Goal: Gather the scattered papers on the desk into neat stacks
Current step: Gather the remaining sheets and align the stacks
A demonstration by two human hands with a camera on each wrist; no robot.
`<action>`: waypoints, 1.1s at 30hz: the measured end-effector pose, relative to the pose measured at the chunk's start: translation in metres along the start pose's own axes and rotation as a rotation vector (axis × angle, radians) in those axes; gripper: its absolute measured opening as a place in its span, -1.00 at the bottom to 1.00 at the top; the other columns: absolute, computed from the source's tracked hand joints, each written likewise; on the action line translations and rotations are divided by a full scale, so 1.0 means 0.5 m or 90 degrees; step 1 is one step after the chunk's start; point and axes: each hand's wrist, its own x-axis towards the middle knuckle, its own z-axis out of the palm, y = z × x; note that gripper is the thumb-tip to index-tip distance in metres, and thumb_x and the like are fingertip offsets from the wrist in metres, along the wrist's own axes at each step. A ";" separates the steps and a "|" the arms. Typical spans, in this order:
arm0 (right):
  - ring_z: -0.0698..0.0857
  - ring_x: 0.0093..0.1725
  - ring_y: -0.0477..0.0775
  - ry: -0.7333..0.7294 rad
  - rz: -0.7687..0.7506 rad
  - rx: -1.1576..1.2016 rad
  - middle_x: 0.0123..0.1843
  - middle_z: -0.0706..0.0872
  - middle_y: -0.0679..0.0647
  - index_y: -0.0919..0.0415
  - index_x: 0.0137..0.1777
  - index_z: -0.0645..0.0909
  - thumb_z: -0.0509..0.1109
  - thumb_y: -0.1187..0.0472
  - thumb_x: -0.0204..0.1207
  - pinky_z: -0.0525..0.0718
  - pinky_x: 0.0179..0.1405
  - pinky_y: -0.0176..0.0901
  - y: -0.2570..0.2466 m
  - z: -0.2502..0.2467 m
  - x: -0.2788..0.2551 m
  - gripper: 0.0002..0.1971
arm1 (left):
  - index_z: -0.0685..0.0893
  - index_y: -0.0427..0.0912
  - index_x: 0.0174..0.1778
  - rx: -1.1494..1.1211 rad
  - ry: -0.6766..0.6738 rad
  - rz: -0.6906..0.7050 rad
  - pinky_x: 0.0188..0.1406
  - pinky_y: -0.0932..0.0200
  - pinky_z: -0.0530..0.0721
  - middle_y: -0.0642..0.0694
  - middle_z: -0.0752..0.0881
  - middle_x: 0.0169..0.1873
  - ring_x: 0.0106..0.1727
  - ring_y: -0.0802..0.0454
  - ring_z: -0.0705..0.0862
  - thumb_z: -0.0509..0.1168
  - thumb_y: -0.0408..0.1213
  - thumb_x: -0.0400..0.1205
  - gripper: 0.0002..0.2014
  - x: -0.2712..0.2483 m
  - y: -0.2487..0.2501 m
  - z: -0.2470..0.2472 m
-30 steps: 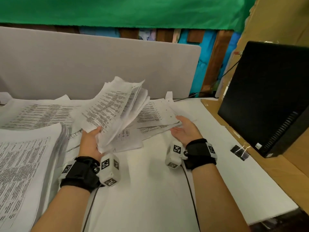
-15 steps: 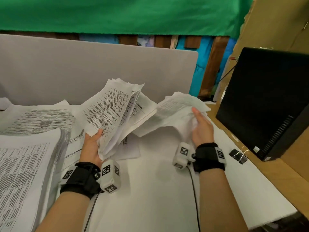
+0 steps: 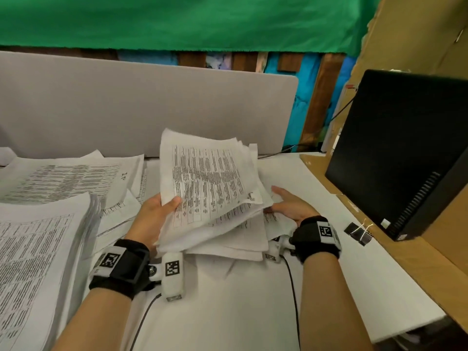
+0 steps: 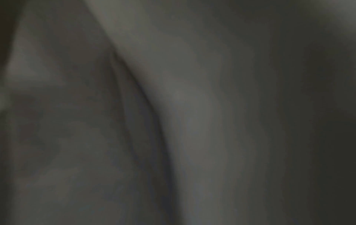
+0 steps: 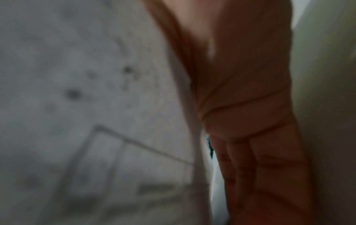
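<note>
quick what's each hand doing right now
Left hand: thumb pinches the bundle of papers, holding it up.
Right hand: fingers straight, flat against the bundle's right edge, gripping nothing.

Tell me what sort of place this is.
Probably an office workstation: a grey desk divider panel backs a white desk strewn with printed papers, and a black computer case stands at the right beside binder clips.

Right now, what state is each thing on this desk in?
Bundle of papers: lifted, uneven, edges fanned.
Left hand: grips the bundle.
Right hand: flat against the bundle's right edge.
Tall stack: resting, fairly squared.
Loose sheets: lying flat, overlapping.
Binder clips: lying unused.
</note>
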 end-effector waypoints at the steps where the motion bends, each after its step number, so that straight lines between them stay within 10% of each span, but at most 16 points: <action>1: 0.32 0.64 0.15 0.016 0.003 -0.005 0.70 0.28 0.06 0.02 0.74 0.11 0.62 0.17 0.41 0.32 0.58 -0.03 0.003 -0.001 0.005 -0.02 | 0.62 -0.09 0.30 0.004 -0.009 -0.002 -0.32 0.53 0.57 0.18 0.75 -0.04 -0.16 0.42 0.73 0.20 -0.28 0.72 -0.75 -0.001 0.002 -0.002; 4: 0.33 0.63 0.16 0.040 -0.054 -0.096 0.65 0.35 0.05 0.09 0.75 0.02 0.52 0.26 0.53 0.27 0.58 -0.04 -0.002 0.007 0.002 -0.09 | 0.65 -0.08 0.22 0.041 -0.024 0.007 -0.43 0.60 0.56 0.18 0.79 -0.13 -0.26 0.51 0.73 0.20 -0.24 0.72 -0.80 -0.005 0.011 -0.001; 10: 0.60 0.38 0.12 -0.023 -0.092 -0.072 0.36 0.64 0.04 0.18 0.51 0.50 0.42 0.23 0.62 0.48 0.37 -0.11 0.026 0.011 0.016 -0.54 | 0.66 -0.07 0.16 -0.008 -0.022 0.000 -0.32 0.50 0.67 0.15 0.82 -0.16 -0.16 0.38 0.78 0.22 -0.25 0.72 -0.83 -0.010 0.027 -0.024; 17: 0.72 0.00 0.00 0.094 -0.064 0.159 0.32 0.71 0.21 0.27 0.46 0.56 0.35 0.15 0.69 0.65 -0.04 -0.20 0.054 0.011 0.006 -0.61 | 0.63 -0.36 0.28 -0.065 0.029 -0.078 0.34 -0.32 0.55 -0.32 0.75 0.16 0.20 -0.27 0.72 0.25 -0.32 0.69 -0.72 0.005 0.027 -0.053; 22: 0.70 0.13 -0.11 0.020 -0.078 0.264 0.35 0.70 0.03 0.11 0.53 0.46 0.32 0.06 0.67 0.67 -0.02 -0.43 0.055 -0.007 -0.033 -0.55 | 0.65 -0.28 0.28 0.075 -0.013 -0.054 0.48 -0.09 0.44 -0.16 0.73 0.22 0.27 -0.06 0.67 0.30 -0.25 0.67 -0.70 0.007 0.002 -0.038; 26: 0.66 0.30 -0.01 -0.025 -0.078 0.251 0.43 0.63 0.02 0.05 0.59 0.35 0.58 -0.25 0.26 0.58 0.27 -0.25 0.067 -0.030 -0.046 -0.08 | 0.65 -0.24 0.31 0.104 -0.064 -0.071 0.46 -0.16 0.47 -0.12 0.76 0.19 0.27 -0.06 0.70 0.43 -0.03 0.54 -0.51 0.010 -0.005 -0.032; 30: 0.72 0.17 0.04 0.002 -0.061 0.316 0.35 0.68 0.06 0.03 0.48 0.42 0.34 0.05 0.65 0.68 0.04 -0.26 0.075 -0.017 -0.040 -0.58 | 0.68 -0.33 0.26 0.121 -0.111 -0.089 0.31 -0.09 0.61 -0.21 0.78 0.12 0.17 -0.11 0.75 0.25 -0.34 0.69 -0.73 -0.005 0.003 -0.006; 33: 0.65 0.34 0.18 0.089 -0.038 0.349 0.41 0.63 0.08 0.11 0.50 0.44 0.28 0.16 0.72 0.60 0.36 -0.02 0.076 0.006 -0.045 -0.64 | 0.68 -0.37 0.24 0.128 -0.025 -0.078 0.28 -0.09 0.63 -0.27 0.76 0.14 0.15 -0.15 0.75 0.26 -0.36 0.68 -0.74 0.000 -0.010 0.000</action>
